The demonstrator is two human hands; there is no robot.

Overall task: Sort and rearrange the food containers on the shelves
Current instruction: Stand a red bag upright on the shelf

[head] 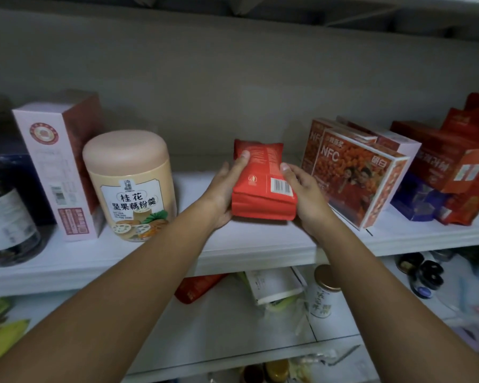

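Both bare arms reach up and forward from the bottom corners, forearms angling in toward each other so the wrists sit close together. Left grip (227, 186) is wrapped on the left edge of the pouch (260, 186), thumb laid flat on top pointing away, the other fingers tucked underneath where you can't see them. Right grip (302, 193) pretty much mirrors it on the right edge, thumb on top, palm against the side. Both wrists look fairly straight, and the elbows are out of view.

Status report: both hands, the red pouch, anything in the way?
Left hand, right hand grip red foil pouch. Pouch between round beige jar and orange NFC box. Neither touches it.
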